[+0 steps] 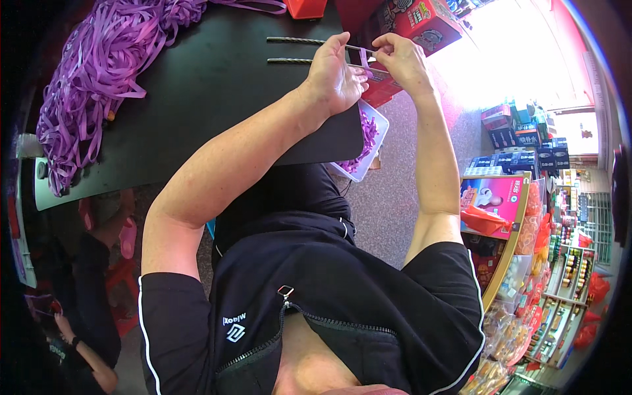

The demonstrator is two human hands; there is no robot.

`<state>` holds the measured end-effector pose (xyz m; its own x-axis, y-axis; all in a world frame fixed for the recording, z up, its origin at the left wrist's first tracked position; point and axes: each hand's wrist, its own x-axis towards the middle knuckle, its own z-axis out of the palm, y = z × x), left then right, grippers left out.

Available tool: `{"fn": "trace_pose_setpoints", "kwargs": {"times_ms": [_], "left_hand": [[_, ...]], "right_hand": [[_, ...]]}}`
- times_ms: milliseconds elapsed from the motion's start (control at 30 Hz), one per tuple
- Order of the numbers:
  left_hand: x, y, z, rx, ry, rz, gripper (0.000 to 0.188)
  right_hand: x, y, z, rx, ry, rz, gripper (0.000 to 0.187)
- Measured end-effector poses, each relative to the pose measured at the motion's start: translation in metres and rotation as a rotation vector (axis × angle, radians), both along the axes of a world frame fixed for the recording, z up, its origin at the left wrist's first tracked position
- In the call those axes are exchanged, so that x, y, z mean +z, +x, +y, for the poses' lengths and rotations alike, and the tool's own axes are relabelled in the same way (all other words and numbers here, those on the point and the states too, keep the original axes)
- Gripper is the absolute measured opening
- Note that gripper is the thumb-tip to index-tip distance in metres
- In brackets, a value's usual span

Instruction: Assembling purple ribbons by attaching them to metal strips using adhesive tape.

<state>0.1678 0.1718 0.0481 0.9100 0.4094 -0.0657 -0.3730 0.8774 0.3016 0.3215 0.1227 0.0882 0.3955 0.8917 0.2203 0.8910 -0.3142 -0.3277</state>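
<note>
Two thin metal rods with spiral grooves, like long drill bits, lie side by side over the black table. The upper rod (pixel 293 40) and the lower rod (pixel 288 60) both run behind my left hand (pixel 332 78) and come out on its right. A short piece of purple ribbon (pixel 364 59) spans the two rods near their right ends. My left thumb points up by the upper rod, while the curled fingers touch the ribbon at the lower one. Thumb and forefinger of my right hand (pixel 403 62) pinch at the ribbon's upper part; their tips partly cover it.
A large heap of purple ribbon (pixel 108 72) covers the left of the black table (pixel 224 85). Beside its right edge stands a white bin (pixel 380 135) with purple pieces inside. Red boxes (pixel 428 26) are at the far right. Another person's arm (pixel 92 359) shows at lower left.
</note>
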Motion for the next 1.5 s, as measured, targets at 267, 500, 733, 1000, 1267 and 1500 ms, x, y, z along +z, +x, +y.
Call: {"fn": "trace_pose_setpoints", "kwargs": {"times_ms": [267,500,733,1000,1267,1500], "left_hand": [[-0.004,0.004,0.003,0.003,-0.019,0.02,0.081],[0.003,0.002,-0.002,0.011,-0.075,0.056,0.095],[0.002,0.001,-0.001,0.019,-0.012,0.041,0.082],[-0.001,0.002,0.001,0.016,0.017,0.014,0.08],[0.004,-0.002,-0.003,0.031,-0.004,0.051,0.08],[0.003,-0.004,-0.001,0.031,-0.049,-0.015,0.084]], "right_hand": [[0.017,-0.005,-0.004,-0.076,-0.116,-0.068,0.028],[0.012,0.007,0.001,-0.018,-0.096,0.026,0.027],[0.012,0.006,0.006,0.128,0.005,0.121,0.028],[0.007,-0.001,0.038,0.27,-0.038,0.14,0.027],[0.003,0.047,0.014,0.198,-0.069,0.314,0.024],[-0.041,0.071,-0.009,0.177,0.063,0.801,0.021]]}}
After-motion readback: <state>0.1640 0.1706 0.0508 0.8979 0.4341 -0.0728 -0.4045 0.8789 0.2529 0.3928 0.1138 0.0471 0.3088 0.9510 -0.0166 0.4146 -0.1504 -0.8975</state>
